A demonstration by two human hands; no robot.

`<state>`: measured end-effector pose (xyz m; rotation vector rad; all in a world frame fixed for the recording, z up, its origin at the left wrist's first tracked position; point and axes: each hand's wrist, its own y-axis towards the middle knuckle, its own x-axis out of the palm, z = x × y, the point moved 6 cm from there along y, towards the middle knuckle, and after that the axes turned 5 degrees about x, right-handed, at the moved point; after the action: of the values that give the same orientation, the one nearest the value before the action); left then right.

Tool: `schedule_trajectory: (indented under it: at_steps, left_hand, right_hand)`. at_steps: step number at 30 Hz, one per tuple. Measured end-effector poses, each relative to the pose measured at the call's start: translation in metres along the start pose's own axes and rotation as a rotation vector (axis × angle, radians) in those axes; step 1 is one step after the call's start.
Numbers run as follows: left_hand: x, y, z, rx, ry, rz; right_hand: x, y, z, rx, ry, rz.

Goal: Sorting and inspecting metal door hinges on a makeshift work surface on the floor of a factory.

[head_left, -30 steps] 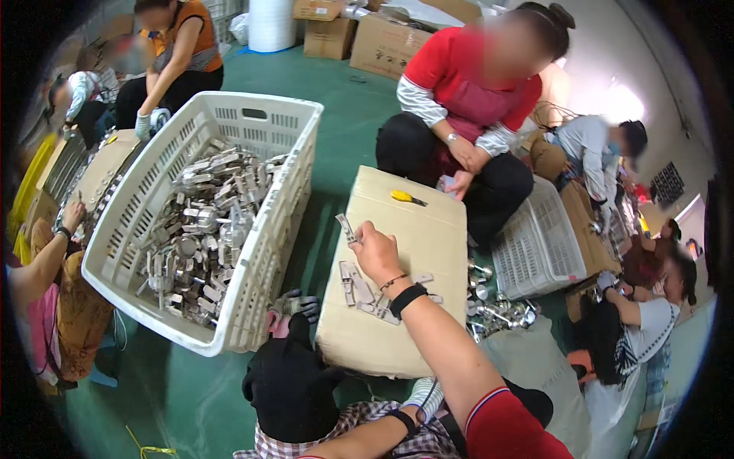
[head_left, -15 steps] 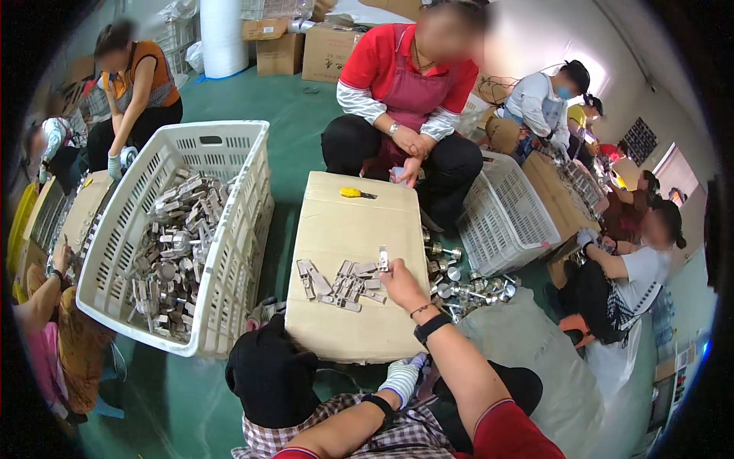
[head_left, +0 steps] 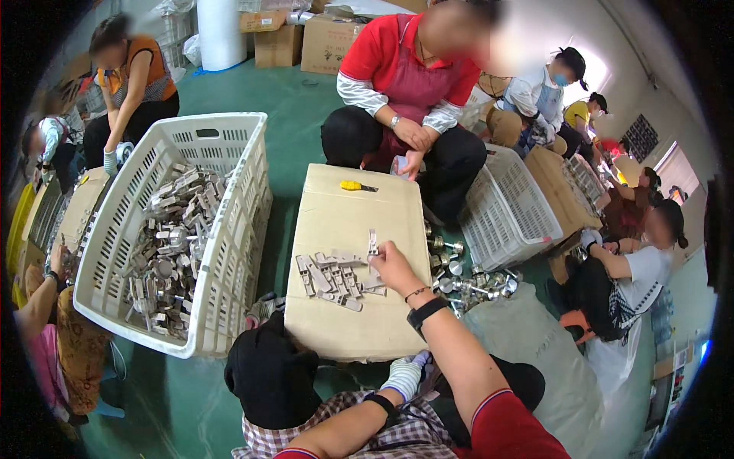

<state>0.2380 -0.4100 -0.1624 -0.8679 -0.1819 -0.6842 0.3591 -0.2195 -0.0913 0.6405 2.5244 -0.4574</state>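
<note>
Between the fingertips of my bare right hand (head_left: 394, 268), a slim grey metal clip (head_left: 372, 242) is held upright over the cardboard-topped table (head_left: 344, 206). Just left of that hand lies a loose pile of similar grey metal clips (head_left: 336, 281). My left hand (head_left: 405, 378), in a white striped glove, is low in front of the table's near edge. Its fingers look curled, but what they hold, if anything, is hidden. A yellow-handled cutter (head_left: 359, 186) rests near the far edge of the table.
At left stands a white plastic crate (head_left: 229, 252) full of metal parts. Shiny round-headed metal pieces (head_left: 489, 287) lie on the floor right of the table, beside a pale sack (head_left: 527, 344). Another white crate (head_left: 508, 210) stands behind them. A person in red (head_left: 413, 84) sits opposite.
My right hand has moved slightly left and away from me with the clip. My left hand stays low by the near edge.
</note>
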Motion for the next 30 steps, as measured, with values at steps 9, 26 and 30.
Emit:
schedule_trajectory:
  at_steps: [9, 26, 30]
  left_hand:
    - [0.009, -0.001, 0.000, 0.075, -0.005, 0.039]
    - [0.012, 0.012, -0.016, 0.095, 0.023, 0.029]
    - [0.006, 0.022, -0.028, 0.141, 0.037, -0.009]
  right_hand:
    - [-0.118, -0.078, -0.001, -0.014, 0.264, -0.029]
    - [-0.097, -0.172, 0.145, 0.485, 0.792, 0.192]
    - [-0.093, -0.163, 0.157, 0.491, 0.621, 0.171]
